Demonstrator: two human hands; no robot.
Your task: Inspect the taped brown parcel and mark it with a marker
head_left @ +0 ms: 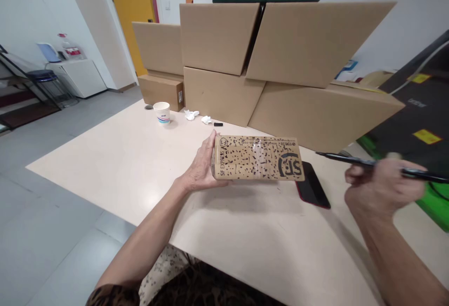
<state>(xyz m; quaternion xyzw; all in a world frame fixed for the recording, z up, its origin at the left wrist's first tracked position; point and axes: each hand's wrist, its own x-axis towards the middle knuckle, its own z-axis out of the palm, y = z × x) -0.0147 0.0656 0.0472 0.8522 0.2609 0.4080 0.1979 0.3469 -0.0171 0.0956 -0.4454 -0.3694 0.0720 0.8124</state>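
Observation:
My left hand (201, 168) grips the left end of a small brown cardboard box (257, 158) and holds it a little above the table. The face toward me carries upside-down black "SF" print and is dotted all over with short black marks; clear tape shines across its middle. Off to the right, my right hand (384, 186) is closed round a black marker pen (354, 160), its uncapped tip pointing left, apart from the box. Behind the box's right end lies a dark phone with a red edge (315, 186), partly covered by the box.
Large cardboard boxes (224, 95) are stacked along the table's (115, 156) back. In front of them are a paper cup (162, 113), crumpled white tissues (191, 115) and a small black pen cap (218, 124). A black case with yellow labels (417, 105) stands at right.

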